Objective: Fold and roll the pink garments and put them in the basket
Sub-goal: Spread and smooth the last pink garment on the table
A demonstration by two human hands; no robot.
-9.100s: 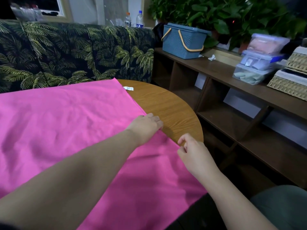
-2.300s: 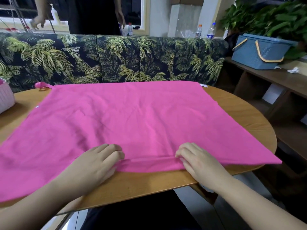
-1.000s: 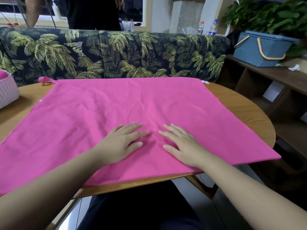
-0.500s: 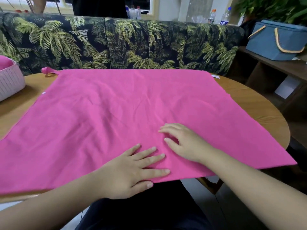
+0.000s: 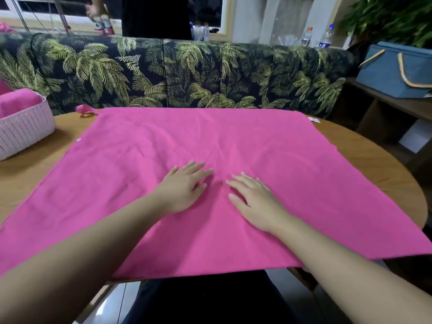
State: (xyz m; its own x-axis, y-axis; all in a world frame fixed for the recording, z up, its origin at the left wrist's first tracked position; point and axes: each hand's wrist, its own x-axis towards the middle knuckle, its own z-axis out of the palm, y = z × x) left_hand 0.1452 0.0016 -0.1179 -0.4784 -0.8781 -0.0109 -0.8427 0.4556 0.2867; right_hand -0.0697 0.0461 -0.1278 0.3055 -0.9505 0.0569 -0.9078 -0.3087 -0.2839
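— Two hands logged: left hand [image 5: 181, 191] and right hand [image 5: 256, 202], both flat, fingers straight, gripping nothing, palms pressing the large bright-pink cloth garment [image 5: 233, 141].

— Garment position?

— Spread across the round wooden surface [image 5: 364, 150], near hem overhanging the near edge. Long axis runs left to right; both hands sit mid-cloth, equally near.

— Basket?

— Pale pink woven basket [image 5: 22, 130], left edge of the surface, likely nearer the left hand. Folding apparently not yet begun.
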